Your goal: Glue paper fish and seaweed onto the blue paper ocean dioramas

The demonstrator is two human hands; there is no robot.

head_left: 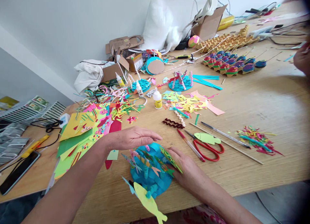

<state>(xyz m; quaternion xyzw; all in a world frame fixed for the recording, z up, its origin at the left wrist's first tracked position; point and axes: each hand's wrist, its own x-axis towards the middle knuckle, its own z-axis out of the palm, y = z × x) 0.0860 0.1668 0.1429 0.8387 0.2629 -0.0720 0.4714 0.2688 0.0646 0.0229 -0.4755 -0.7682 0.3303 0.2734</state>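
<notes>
A round blue paper base (164, 185) stands at the table's front, carrying several paper fish on fuzzy pipe-cleaner stems. A plain yellow-green fish (147, 199) sticks out at its near side, and a patterned green fish (171, 159) leans at its right. My left hand (135, 137) is stretched flat over the base's far edge, fingers extended, holding nothing. My right hand (181, 166) curves around the right side of the base, its fingertips partly hidden behind the patterned fish. Right of the hands lie red-handled scissors (210, 149), a light green paper fish (207, 138) and a red pen (191, 145).
A glue bottle (157, 99) stands beyond my hands, near paper scraps (186, 103). Coloured paper sheets (75, 127) lie left. Farther back are another blue craft (180, 83) and painted egg cartons (232, 62). A wooden stick (237, 148) lies right. Another person's hand (301, 59) shows at the right edge.
</notes>
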